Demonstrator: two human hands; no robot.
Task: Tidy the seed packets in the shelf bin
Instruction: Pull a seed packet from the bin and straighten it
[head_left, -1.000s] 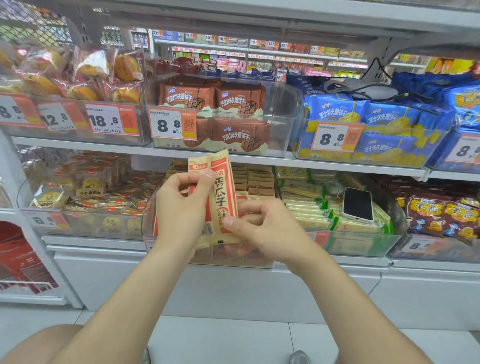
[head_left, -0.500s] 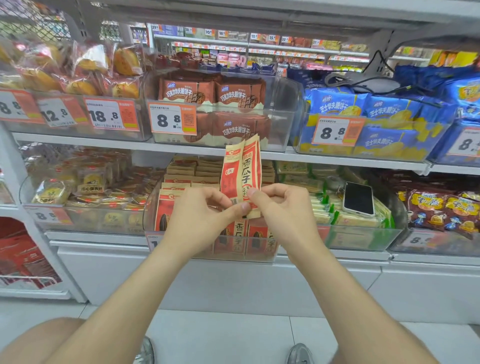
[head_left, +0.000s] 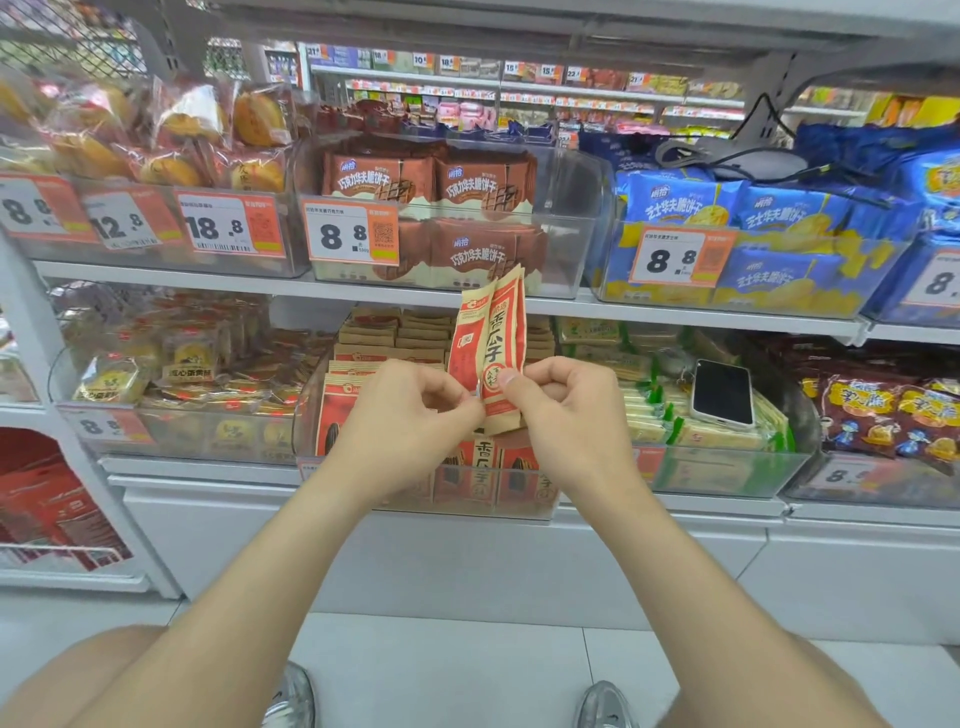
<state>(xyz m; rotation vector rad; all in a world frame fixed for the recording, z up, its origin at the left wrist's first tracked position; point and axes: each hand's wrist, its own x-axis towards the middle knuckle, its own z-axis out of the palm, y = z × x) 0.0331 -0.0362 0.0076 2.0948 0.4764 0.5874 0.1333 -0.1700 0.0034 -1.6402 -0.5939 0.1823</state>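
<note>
Step in hand: squaring a seed packet (head_left: 492, 347) before it returns to the shelf bin (head_left: 306, 421).

- Left hand (head_left: 405, 415) and right hand (head_left: 571, 410) both pinch the packet's lower part, thumbs against curled fingers.
- The packet stands upright, leaning slightly right, in the air above the bin's front edge. It may be two packets pressed together; cannot tell.

Judgement on doing this well:
- Keep the pinch low and light so the paper does not crease.
- Turn the printed face forward to match the front row (head_left: 483, 462) standing behind the bin's clear front wall.
- Lower it bottom edge first into a gap in that row, then press the row flat.
- The flat stacks (head_left: 384, 332) toward the bin's back edge look loose and probably want aligning afterwards.

Surroundings:
- White shop shelving.
- A phone (head_left: 722, 392) lies face up on green-edged packs in the next bin to the right, near that bin's middle. Best kept clear of it.
- On the shelf above, a bin of brown wafer packs (head_left: 431, 179) with a price tag (head_left: 353, 234) at its front left corner; blue packs (head_left: 727, 208) to the right.
- Pale floor tiles below.
</note>
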